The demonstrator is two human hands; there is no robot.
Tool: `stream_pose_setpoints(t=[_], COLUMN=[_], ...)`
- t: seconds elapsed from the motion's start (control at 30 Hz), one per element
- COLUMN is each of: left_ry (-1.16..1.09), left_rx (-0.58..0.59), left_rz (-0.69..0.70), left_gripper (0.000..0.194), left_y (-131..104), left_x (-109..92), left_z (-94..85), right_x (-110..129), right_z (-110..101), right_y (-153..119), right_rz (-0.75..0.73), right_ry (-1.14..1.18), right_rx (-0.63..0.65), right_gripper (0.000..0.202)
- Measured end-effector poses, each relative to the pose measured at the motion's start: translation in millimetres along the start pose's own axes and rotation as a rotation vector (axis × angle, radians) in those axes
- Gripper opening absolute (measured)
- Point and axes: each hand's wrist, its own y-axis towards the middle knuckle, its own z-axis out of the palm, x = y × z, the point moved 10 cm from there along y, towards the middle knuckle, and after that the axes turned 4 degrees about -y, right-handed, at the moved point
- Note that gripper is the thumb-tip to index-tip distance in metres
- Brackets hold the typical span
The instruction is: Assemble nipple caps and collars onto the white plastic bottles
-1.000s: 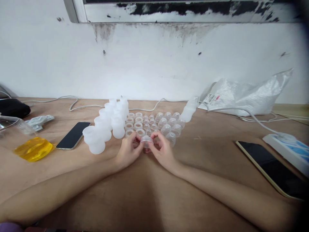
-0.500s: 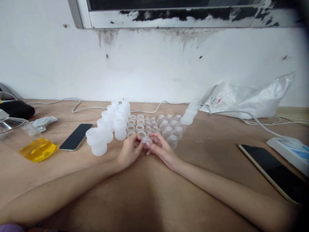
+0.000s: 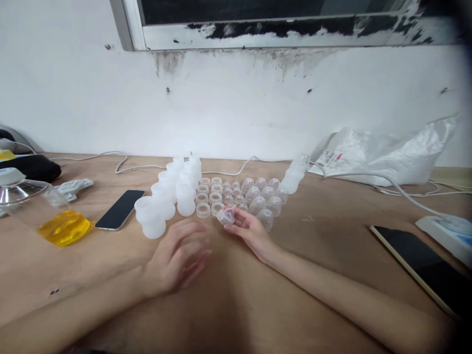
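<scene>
Between the thumb and fingers of my right hand (image 3: 249,230) is a clear bottle nipple (image 3: 225,215), tilted, with a ridged ring-like base. My left hand (image 3: 180,255), smeared by motion, hovers over the table in front of the bottles, apart from the nipple. Its fingers look bent, but whether they hold anything is unclear. Frosted white bottles (image 3: 185,199) stand in rows beyond it. Right of them lie two columns of white rings (image 3: 203,210), then small clear nipples (image 3: 236,189) and clear dome caps (image 3: 274,205). Some nipples are partly hidden behind my right hand.
One capped bottle (image 3: 293,174) stands at the back right, near a plastic bag (image 3: 383,152). Phones lie at left (image 3: 121,210) and right (image 3: 416,265). A clear jug with yellow liquid (image 3: 64,227) stands left. White cables (image 3: 243,167) run along the wall.
My left hand has let go of the nipple and moved left and towards me. My right hand keeps the nipple, now tilted. The view has shifted slightly.
</scene>
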Motion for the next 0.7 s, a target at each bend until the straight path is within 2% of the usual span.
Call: stream_pose_setpoints(t=[0.03, 0.1, 0.17, 0.2, 0.3, 0.4, 0.47, 0.53, 0.6, 0.7], left_ry=[0.061, 0.192, 0.280, 0.269, 0.168, 0.053, 0.005, 0.017, 0.050, -0.041], left_rx=[-0.059, -0.195, -0.335, -0.369, -0.341, -0.271, -0.229, -0.187, -0.119, 0.083], left_rz=[0.027, -0.079, -0.321, -0.442, -0.773, -0.973, -1.000, -0.945, -0.814, -0.557], left_gripper=[0.045, 0.046, 0.056, 0.062, 0.074, 0.069, 0.060, 0.051, 0.045, 0.039], left_y=[-5.9, -18.3, -35.1, -44.1, -69.7, -88.4, -91.1, -83.5, -65.1, -29.9], left_x=[1.0, 22.7, 59.5, 78.5, 128.3, 151.7, 150.9, 139.1, 119.1, 84.5], left_z=[-16.0, -47.1, -73.2, -79.0, -71.4, -53.3, -46.2, -44.4, -39.5, -6.3], right_x=[-0.2, -0.2, -0.3, -0.4, -0.7, -1.5, -2.4, -2.3, -0.3, 5.3], right_z=[-0.2, -0.7, -0.3, 0.0, 0.3, 0.3, 0.7, 0.8, 0.3, -4.3], right_y=[0.1, 0.2, 0.1, 0.0, -0.5, -0.6, -0.6, -0.9, -1.7, -4.7], right_rz=[0.005, 0.013, 0.024, 0.029, 0.037, 0.036, 0.039, 0.039, 0.034, 0.024], right_ry=[-0.004, -0.013, -0.020, -0.021, -0.026, -0.024, -0.018, -0.013, -0.007, 0.011], right_rx=[-0.003, -0.012, -0.013, -0.011, -0.008, -0.004, 0.001, 0.000, -0.006, -0.033], right_gripper=[0.040, 0.042, 0.043, 0.043, 0.043, 0.044, 0.044, 0.042, 0.041, 0.042])
